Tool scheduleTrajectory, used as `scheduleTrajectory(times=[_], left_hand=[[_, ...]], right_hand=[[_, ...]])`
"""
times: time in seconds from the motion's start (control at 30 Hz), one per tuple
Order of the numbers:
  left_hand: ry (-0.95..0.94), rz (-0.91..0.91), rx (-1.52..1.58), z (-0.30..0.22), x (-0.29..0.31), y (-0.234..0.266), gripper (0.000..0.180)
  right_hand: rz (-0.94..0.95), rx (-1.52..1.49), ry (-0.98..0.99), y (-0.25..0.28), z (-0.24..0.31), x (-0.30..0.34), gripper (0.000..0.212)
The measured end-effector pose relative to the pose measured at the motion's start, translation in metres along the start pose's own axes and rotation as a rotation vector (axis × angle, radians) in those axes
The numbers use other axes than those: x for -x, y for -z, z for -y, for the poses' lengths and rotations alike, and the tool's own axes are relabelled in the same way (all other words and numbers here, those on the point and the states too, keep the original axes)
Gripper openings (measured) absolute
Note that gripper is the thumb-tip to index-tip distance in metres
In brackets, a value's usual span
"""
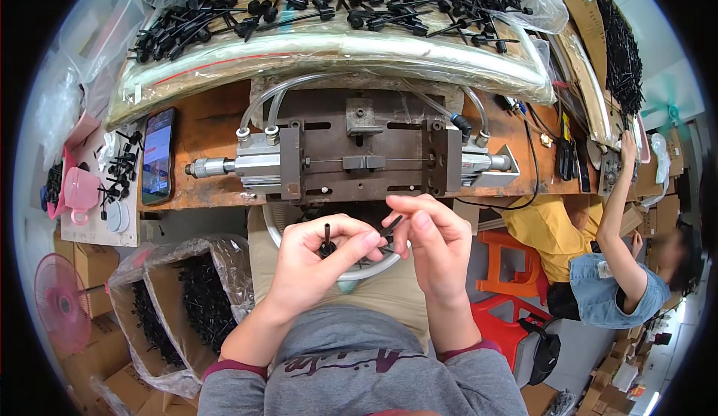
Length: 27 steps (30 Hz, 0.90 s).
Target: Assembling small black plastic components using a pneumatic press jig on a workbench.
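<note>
My left hand (318,260) is closed around a black plastic part with a thin upright stem (327,238), its thumb reaching toward the right hand. Close by, my right hand (436,245) has its fingers bent around a second small black stemmed piece (391,226), which slants up beside my left thumb tip. Both hands hover over a pale round basin (374,269) on my lap, with dark parts partly visible in it. Just beyond them stands a brown metal fixture (351,180) with a small grey block (363,162) at its centre and a thin rod running sideways.
Air cylinders (258,169) with clear hoses flank the fixture. Black stemmed parts (359,4) are heaped along the back. A phone (158,156) lies left; lined boxes of parts (213,296) stand below. At right are red stools (508,266) and a co-worker (613,274) reaching forward.
</note>
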<state>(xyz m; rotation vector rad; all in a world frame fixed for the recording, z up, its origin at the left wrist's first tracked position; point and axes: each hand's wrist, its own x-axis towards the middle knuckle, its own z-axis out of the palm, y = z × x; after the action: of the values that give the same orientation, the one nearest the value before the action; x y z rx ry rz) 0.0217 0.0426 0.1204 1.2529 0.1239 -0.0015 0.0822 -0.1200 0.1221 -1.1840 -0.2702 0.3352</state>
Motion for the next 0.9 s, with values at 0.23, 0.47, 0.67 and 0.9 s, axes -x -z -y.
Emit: scheduleTrajectory(times=[0.23, 0.47, 0.67, 0.9], left_hand=[[0.136, 0.065, 0.139, -0.004, 0.002, -0.004, 0.014], [0.131, 0.099, 0.122, 0.002, 0.003, -0.006, 0.015], [0.070, 0.071, 0.047, 0.006, 0.007, -0.004, 0.033], [-0.186, 0.094, -0.335, -0.005, 0.022, 0.004, 0.047]], right_hand=[[0.082, 0.202, 0.098, 0.000, -0.002, -0.002, 0.018], [0.010, 0.832, 0.937, 0.003, -0.015, 0.001, 0.024], [-0.043, -0.024, 0.098, 0.011, -0.006, -0.005, 0.012], [-0.024, -0.046, -0.026, 0.014, -0.005, -0.010, 0.016]])
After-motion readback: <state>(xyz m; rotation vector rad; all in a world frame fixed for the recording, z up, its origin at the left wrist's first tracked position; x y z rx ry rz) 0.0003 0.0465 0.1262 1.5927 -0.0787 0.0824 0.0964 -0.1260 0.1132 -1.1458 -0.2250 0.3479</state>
